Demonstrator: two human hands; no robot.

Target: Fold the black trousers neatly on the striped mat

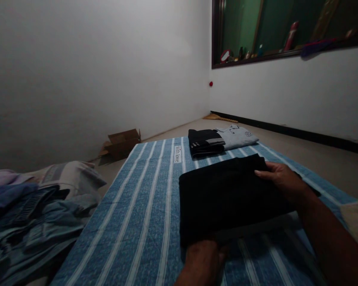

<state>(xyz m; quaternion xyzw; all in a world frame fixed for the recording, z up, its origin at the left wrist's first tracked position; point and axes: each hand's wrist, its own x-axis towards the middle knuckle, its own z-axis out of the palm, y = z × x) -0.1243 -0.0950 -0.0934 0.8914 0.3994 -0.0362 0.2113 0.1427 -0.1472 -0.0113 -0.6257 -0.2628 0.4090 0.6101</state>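
A folded black garment (226,194), its exact kind unclear, is held tilted just over the blue striped cloth (137,222). My right hand (282,178) pinches its right side, with the thumb on top and the other fingers partly hidden. At the near left corner, my left hand (203,256) is closed on the lower edge, its fingertips tucked out of sight. Beyond the garment lie a folded black piece of clothing with grey and white stripes (205,142) and a folded light grey collared shirt (238,136), side by side.
A heap of jeans and other clothes (44,222) lies at the left. Behind it, a cardboard box (123,141) stands by the wall. A broom (219,117) rests in the far corner. Bottles line the window sill (256,58).
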